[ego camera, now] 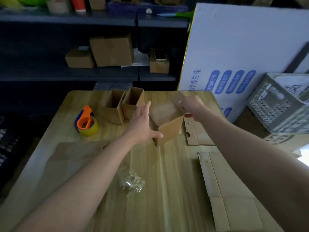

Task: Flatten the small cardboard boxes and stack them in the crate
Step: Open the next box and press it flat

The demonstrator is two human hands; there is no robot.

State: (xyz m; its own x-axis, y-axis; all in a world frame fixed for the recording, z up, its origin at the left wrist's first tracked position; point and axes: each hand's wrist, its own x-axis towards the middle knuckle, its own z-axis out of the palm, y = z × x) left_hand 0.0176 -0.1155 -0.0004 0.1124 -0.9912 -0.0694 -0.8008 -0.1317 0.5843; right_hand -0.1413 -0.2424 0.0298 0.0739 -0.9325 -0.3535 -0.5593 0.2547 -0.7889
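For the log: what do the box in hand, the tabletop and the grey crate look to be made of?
Box in hand: brown corrugated cardboard, matte; plain kraft face, creased corners. Tabletop: wood or wood-look laminate, light with lengthwise grain streaks and a slight sheen; which one is unclear. Grey crate: likely moulded plastic, given its lattice of perforated walls.
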